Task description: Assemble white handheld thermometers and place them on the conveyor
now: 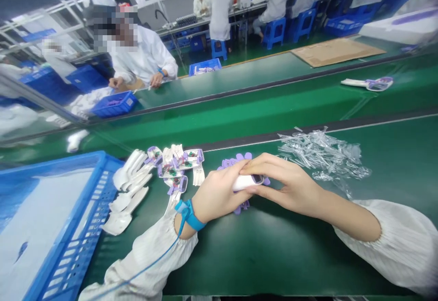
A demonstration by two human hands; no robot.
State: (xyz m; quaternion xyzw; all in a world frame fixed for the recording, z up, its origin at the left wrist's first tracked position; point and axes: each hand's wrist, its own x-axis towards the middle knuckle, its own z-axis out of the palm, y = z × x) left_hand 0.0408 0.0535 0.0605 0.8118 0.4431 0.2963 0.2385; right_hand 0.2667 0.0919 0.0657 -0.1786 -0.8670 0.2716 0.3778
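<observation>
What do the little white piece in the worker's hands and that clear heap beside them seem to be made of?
White piece: likely moulded plastic, smooth with a soft sheen. Clear heap: probably thin transparent plastic film or small bags, crinkled and glinting; too jumbled to tell which.

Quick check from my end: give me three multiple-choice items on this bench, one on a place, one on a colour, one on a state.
1. Where is the heap of clear plastic bags?
A. in the blue plastic crate
B. on the green belt, right of the hands
C. on the cardboard sheet

2. What colour is the wrist strap on the left hand?
A. blue
B. red
C. yellow

3. How is the small white plastic part held?
A. lying untouched
B. by the left hand only
C. between the left hand and the right hand

Answers: B, the bags lie loose on the belt; A, the band is blue; C, fingers of both hands close on it.
</observation>
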